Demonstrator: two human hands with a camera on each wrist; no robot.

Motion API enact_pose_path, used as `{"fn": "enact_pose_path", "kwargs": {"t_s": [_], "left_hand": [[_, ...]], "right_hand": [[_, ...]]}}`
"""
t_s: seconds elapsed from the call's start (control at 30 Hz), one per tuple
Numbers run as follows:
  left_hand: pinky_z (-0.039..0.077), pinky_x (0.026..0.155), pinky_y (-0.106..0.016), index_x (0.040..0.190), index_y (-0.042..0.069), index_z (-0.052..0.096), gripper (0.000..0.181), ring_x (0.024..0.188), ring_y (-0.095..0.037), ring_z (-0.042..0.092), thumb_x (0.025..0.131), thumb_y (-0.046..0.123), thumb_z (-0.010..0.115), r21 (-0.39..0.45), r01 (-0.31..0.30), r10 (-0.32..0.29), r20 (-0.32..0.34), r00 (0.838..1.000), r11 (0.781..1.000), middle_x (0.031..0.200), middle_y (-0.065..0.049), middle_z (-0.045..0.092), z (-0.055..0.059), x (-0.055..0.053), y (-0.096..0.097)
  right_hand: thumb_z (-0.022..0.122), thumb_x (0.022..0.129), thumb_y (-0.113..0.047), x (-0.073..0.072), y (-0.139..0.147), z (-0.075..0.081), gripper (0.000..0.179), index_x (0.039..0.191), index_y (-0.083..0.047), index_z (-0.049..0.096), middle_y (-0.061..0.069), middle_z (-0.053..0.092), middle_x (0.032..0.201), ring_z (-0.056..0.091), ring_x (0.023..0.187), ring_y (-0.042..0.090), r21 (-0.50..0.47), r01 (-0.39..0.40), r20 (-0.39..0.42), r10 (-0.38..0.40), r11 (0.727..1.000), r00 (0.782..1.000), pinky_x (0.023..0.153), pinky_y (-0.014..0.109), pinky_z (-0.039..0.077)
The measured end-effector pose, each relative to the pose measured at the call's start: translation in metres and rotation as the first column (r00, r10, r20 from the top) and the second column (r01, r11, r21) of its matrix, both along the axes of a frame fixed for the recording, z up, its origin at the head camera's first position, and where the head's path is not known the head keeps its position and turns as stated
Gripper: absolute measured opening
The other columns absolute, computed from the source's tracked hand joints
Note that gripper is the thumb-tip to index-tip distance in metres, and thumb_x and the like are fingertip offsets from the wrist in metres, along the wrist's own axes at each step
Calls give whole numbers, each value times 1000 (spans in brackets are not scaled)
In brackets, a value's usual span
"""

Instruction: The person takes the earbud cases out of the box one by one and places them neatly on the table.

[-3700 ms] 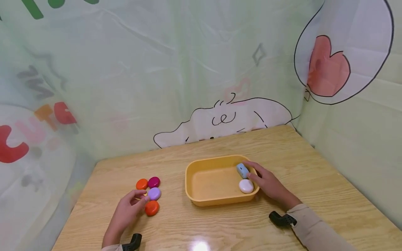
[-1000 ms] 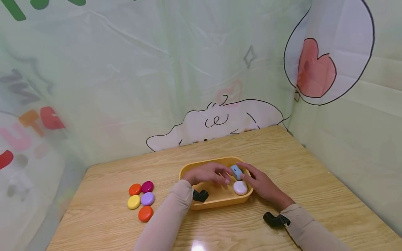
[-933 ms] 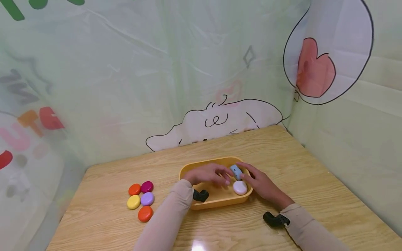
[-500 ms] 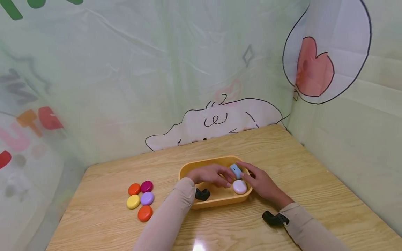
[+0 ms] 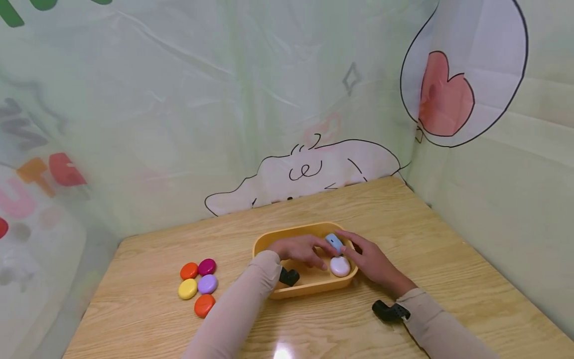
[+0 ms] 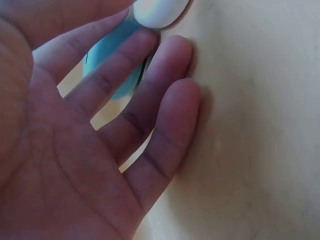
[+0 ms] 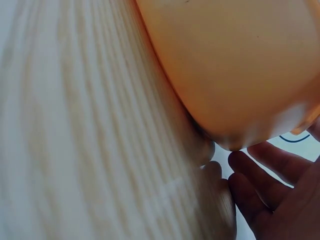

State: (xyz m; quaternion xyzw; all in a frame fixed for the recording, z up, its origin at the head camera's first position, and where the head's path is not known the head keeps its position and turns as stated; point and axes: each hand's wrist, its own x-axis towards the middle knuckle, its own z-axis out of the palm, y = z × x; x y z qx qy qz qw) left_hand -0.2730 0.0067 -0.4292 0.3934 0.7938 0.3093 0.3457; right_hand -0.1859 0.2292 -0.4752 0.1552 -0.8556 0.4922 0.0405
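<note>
In the head view a yellow tray (image 5: 309, 289) holds a small light-blue rounded block (image 5: 334, 241) with dark marks, and a glossy whitish disc (image 5: 340, 267), at its right end. My left hand (image 5: 301, 249) reaches into the tray, fingers loosely bent beside these two. In the left wrist view its fingers partly cover the blue block (image 6: 112, 55); the white disc (image 6: 160, 10) lies past them. I see no firm grip on either. My right hand (image 5: 374, 259) grips the tray's right wall, thumb at the inner side, other fingers outside against the tray (image 7: 230, 65) in the right wrist view.
Left of the tray lie several glossy discs: an orange one (image 5: 189, 270), a magenta one (image 5: 207, 267), a yellow one (image 5: 188, 288), a purple one (image 5: 208, 284) and a red-orange one (image 5: 204, 305). A printed curtain (image 5: 179, 124) hangs behind the wooden table (image 5: 148, 309).
My left hand has left the yellow disc on the table and moved right into the tray; lately its fingers edged closer to the blue block. My right hand stays at the tray's right wall.
</note>
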Motion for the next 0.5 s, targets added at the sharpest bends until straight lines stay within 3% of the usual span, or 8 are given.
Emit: {"fn": "enact_pose_path", "kwargs": {"t_s": [0.17,0.37,0.5], "left_hand": [[50,77,-23,134,24,66,46,96,-9,55,89,23,77,19,28,-28,-14,1000,999,124,13,59,-3,-2,6],[44,87,-21,132,17,66,45,101,-7,52,89,20,78,-3,115,-115,-66,991,993,113,9,61,-5,-2,14],[44,89,-20,132,14,65,46,99,-7,53,88,17,79,-28,141,-142,-77,987,990,111,5,62,-3,2,19]], "right_hand": [[53,105,-33,-3,1,-1,49,150,-15,46,15,43,153,34,143,39,9,-4,7,4,1000,1000,111,60,29],[52,105,-37,-4,2,-3,51,152,-18,45,13,41,155,33,144,37,1,3,37,-3,1000,999,112,59,28],[52,105,-35,-5,3,-5,50,152,-17,45,12,41,155,33,144,36,-4,-5,27,5,1000,1000,112,59,28]]}}
